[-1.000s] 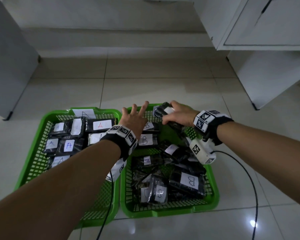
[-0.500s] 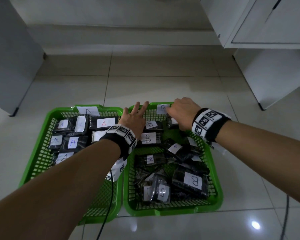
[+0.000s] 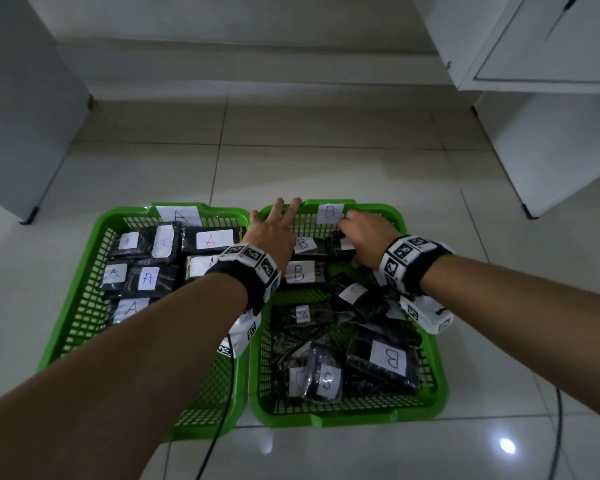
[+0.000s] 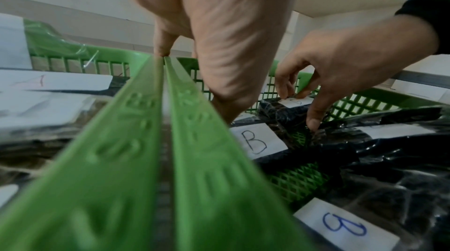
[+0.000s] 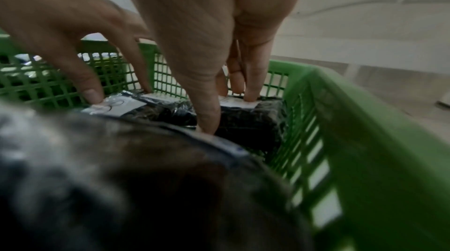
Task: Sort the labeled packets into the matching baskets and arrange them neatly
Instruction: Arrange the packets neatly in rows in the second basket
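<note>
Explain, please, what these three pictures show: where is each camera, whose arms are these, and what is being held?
No machine: a person works with bare hands. The wide picture comes from a camera on the head, the two close ones from cameras on each wrist. On the floor stand basket A and basket B, green, holding black packets labelled with the same letter. The right hand holds one packet between thumb and fingers at basket B's far end. The left hand, fingers straight, touches the neighbouring packet.

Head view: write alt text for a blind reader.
The right hand grips a black packet at the far end of the green B basket, while the open left hand rests beside it. The A basket on the left holds A packets.
</note>
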`<state>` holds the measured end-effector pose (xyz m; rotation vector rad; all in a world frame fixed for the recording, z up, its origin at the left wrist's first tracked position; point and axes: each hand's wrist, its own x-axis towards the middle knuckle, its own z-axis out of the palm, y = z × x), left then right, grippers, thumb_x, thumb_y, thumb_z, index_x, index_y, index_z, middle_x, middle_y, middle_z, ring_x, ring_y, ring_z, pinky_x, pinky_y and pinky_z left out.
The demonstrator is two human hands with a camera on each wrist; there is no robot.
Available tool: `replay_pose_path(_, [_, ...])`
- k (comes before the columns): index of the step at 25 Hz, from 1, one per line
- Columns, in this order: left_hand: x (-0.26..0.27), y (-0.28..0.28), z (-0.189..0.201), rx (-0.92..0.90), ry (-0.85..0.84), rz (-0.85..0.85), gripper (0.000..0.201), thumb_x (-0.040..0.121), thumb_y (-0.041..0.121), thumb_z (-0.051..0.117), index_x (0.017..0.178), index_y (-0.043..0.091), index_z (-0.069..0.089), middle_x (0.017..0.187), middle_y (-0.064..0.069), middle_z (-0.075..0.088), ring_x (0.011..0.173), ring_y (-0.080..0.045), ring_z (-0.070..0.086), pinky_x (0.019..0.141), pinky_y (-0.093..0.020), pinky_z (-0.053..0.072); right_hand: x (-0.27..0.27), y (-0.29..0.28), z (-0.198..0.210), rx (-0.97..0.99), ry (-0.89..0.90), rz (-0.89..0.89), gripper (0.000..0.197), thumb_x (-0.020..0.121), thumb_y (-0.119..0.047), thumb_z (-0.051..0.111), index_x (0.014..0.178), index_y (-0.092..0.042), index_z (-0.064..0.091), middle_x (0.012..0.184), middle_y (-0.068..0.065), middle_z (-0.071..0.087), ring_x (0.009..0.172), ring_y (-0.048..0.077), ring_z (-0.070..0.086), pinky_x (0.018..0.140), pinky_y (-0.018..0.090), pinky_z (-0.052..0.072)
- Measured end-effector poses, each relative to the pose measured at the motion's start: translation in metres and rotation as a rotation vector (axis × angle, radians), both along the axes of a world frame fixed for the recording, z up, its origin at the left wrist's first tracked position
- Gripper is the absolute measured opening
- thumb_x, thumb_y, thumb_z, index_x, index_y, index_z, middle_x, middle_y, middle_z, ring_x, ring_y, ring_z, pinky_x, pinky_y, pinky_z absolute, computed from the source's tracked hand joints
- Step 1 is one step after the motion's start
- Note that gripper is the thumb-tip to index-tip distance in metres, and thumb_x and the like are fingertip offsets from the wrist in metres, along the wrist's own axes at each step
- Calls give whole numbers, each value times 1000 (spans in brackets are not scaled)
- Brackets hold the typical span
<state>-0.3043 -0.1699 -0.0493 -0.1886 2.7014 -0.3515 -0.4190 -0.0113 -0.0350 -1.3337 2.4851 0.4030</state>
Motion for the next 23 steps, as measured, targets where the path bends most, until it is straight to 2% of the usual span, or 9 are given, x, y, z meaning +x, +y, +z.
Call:
replay_pose_path(2, [-1,2,0,7,2,11,38,78,44,76,110,25,68,163,-5,-14,150,-35,-4,111,-64,30,-2,2,3,-13,-43,-74,63,66,-29,93,117,-9,62,116,8,59,104,27,61,79,33,49])
replay_pose_path(7, [-3,6,1,27,-21,49,36,83,38,72,115,23,66,164,-5,-18,151,-36,-9,114,-66,22,4,13,23,-63,62,-166,34,74,-32,83,92,-14,61,99,8,64,87,28,63,67,32,46])
replay_pose_path(9, [-4,6,2,34,-31,65,39,85,37,71,120,23,65,164,-5,-18,151,-36,-9,115,-66,21,12,19,22,23,-3,-189,42,70,-41,86,97,-14,68,93,4,66,81,25,63,65,30,47])
replay_pose_path(12, [-7,9,2,35,-28,78,41,85,36,71,123,23,64,164,-6,-18,151,-37,-9,114,-67,22,27,32,17,21,-129,-225,46,74,-35,81,113,-12,70,102,10,71,91,29,69,74,32,57])
replay_pose_path(15, [-9,9,4,42,-64,84,45,79,37,77,120,23,66,164,-6,-17,151,-36,-10,114,-67,21,30,40,36,-44,-205,-312,22,73,-30,78,82,-15,63,82,6,68,71,23,66,62,29,54])
replay_pose_path(18, [-9,8,9,88,-79,110,50,77,38,76,125,25,63,165,-5,-15,152,-32,-13,119,-63,10,26,42,56,-74,-300,-496,25,74,-27,77,67,-8,62,51,1,62,44,18,61,54,30,53])
replay_pose_path(20, [-7,13,13,139,113,60,40,86,32,61,125,25,61,165,-11,11,152,-32,5,121,-57,15,22,41,59,-204,-420,-630,23,76,-26,76,73,-4,72,50,4,68,45,17,68,59,33,61])
replay_pose_path(21, [-5,16,17,226,278,54,28,91,30,52,115,22,63,154,-16,36,145,-33,29,116,-53,30,22,39,59,-293,-484,-703,20,77,-24,77,78,-4,74,58,7,72,50,19,72,61,34,63])
replay_pose_path(23, [-2,24,24,624,505,174,30,99,33,42,94,14,64,104,-11,67,98,-28,67,84,-42,57,28,32,56,-505,-678,-854,16,77,-12,79,86,-1,73,73,14,76,62,25,76,64,35,63])
